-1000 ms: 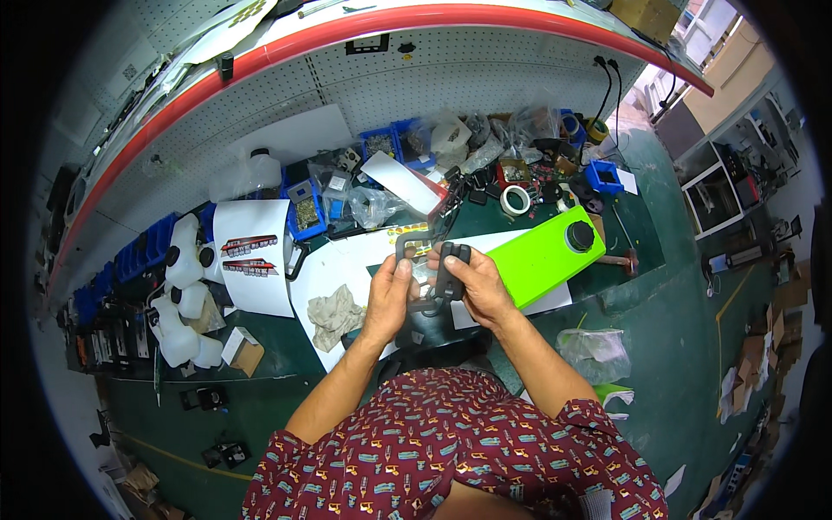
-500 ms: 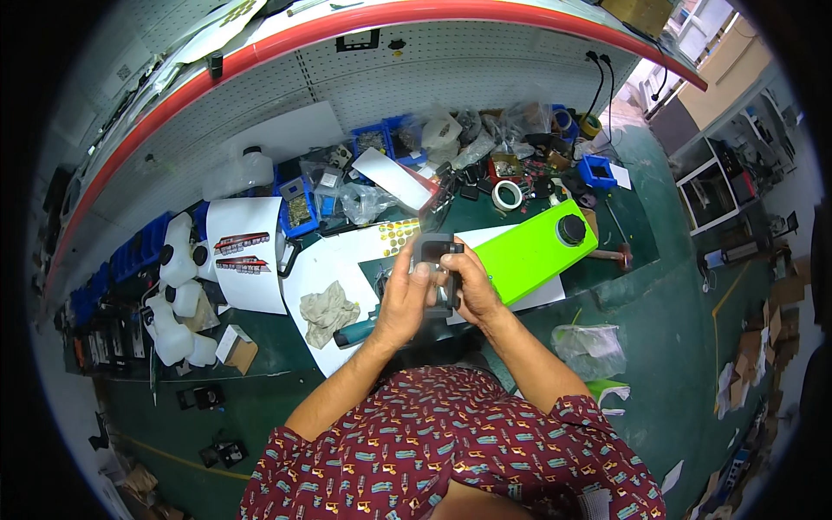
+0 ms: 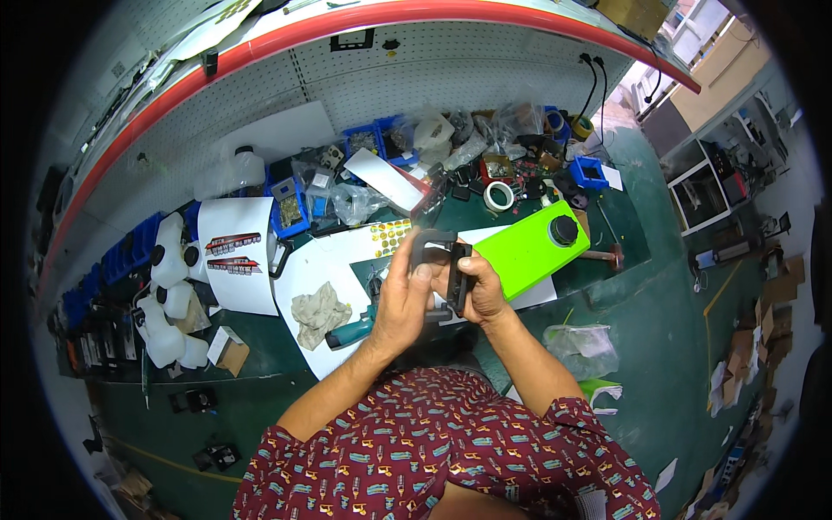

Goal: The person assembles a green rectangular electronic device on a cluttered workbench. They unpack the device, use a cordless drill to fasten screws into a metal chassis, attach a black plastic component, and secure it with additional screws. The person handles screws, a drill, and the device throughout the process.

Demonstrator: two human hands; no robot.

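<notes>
Over the bench's front edge, my left hand (image 3: pixel 401 302) is closed around a dark grey, C-shaped bracket (image 3: pixel 433 235). My right hand (image 3: pixel 485 293) pinches a narrow black bar-shaped part (image 3: pixel 459 276), upright against the bracket's open side. Whether the two parts are joined, I cannot tell; fingers hide some of them. Just right of my hands lies a bright green plastic tank (image 3: pixel 524 256) with a black screw cap (image 3: pixel 563 230). By my left wrist rests a teal-handled power tool (image 3: pixel 351 331), partly covered by my arm, beside a crumpled grey cloth (image 3: pixel 321 314).
White sheets (image 3: pixel 308 264) lie beneath, with yellow round stickers (image 3: pixel 392 237). Several white jugs (image 3: pixel 167 251) and a printed sheet (image 3: pixel 238 286) stand left. Behind are blue bins (image 3: pixel 289 211), plastic bags and a tape roll (image 3: pixel 499 197). A hammer (image 3: pixel 616 257) lies right.
The black part in my right hand has turned and now shows as an upright bar beside the bracket. My right hand has shifted slightly right; the view has shifted a little.
</notes>
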